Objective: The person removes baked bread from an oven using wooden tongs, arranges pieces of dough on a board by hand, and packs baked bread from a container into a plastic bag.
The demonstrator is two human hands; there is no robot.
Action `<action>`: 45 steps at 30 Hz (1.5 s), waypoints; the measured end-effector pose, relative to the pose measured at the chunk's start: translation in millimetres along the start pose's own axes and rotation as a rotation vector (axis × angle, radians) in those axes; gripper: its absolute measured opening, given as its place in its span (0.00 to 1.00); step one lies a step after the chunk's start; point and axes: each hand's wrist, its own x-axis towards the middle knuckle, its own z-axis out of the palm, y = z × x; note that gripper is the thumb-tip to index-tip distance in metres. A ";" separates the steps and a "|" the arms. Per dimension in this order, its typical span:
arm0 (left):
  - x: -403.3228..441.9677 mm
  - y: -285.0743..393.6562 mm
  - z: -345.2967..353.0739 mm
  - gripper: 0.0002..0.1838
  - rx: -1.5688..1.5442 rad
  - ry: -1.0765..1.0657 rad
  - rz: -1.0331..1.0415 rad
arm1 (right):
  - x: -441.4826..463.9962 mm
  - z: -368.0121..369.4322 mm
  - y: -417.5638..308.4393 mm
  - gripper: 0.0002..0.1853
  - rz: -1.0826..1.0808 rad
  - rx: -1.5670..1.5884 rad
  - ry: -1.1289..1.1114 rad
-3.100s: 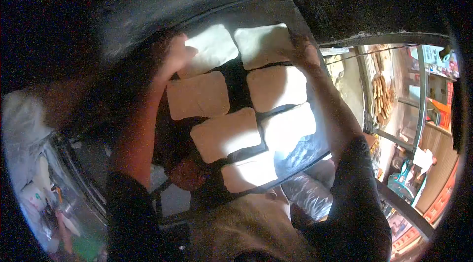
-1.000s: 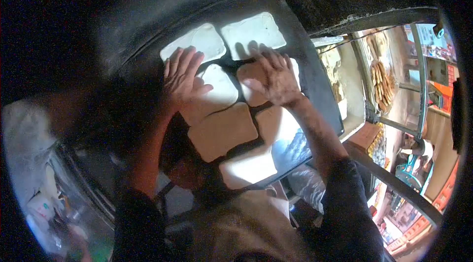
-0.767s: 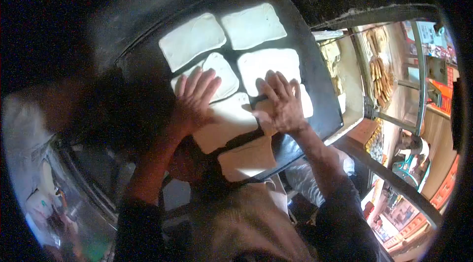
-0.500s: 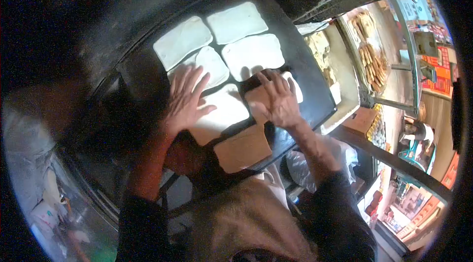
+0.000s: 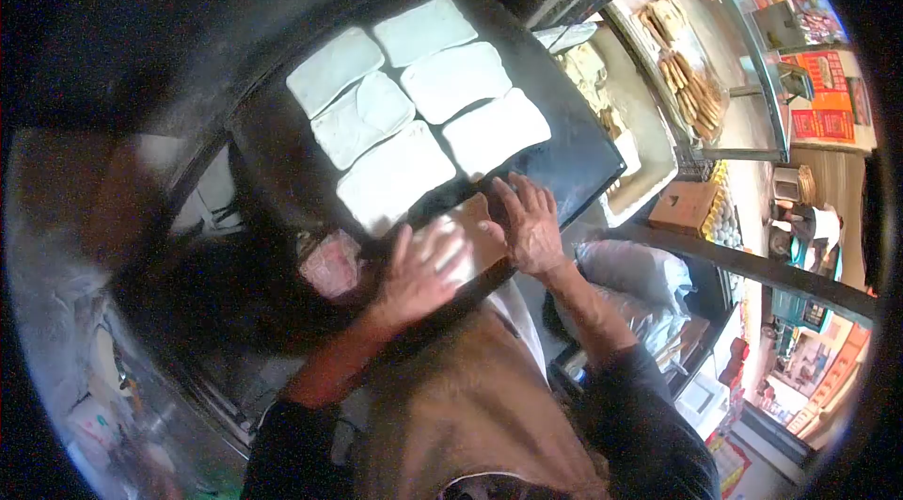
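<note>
Several flat white rectangles of dough [image 5: 395,175] lie side by side on a dark flat griddle [image 5: 574,152]. The nearest dough piece [image 5: 478,227], at the front edge, sits partly in shadow beneath my hands. My left hand [image 5: 423,274] rests over its left end with fingers stretched and slightly blurred. On its right end is my right hand [image 5: 530,225], fingers spread, fingertips touching or just above the dough. Neither hand grips anything. One dough piece [image 5: 362,119] in the left row shows a fold or crease on its top.
Right of the griddle stands a pale tray [image 5: 649,166] with flat breads. Beyond it, long browned breads [image 5: 691,95] lie behind a glass frame. A cardboard box [image 5: 682,206], eggs [image 5: 724,213] and a plastic bag [image 5: 640,274] are nearby. A pinkish bundle [image 5: 331,262] sits at the griddle's left front.
My left hand has moved right and toward me, from the left-hand dough pieces to the nearest one. My right hand has drawn slightly nearer, off the right-hand piece. The view has shifted a little.
</note>
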 end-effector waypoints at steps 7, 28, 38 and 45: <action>-13.9 18.7 6.9 0.47 0.115 -0.178 -0.178 | 7.0 -0.8 -5.5 0.30 0.074 -0.019 0.139; -6.5 10.1 -38.3 0.41 0.011 0.079 -0.295 | -105.5 -12.1 -40.3 0.38 0.118 0.044 -0.008; 5.0 24.2 8.8 0.21 0.247 0.197 -0.340 | -338.7 10.7 32.3 0.35 0.412 0.108 -0.026; 47.0 9.3 -2.3 0.24 0.086 0.339 -0.452 | -483.1 50.1 47.1 0.31 0.779 0.272 -0.138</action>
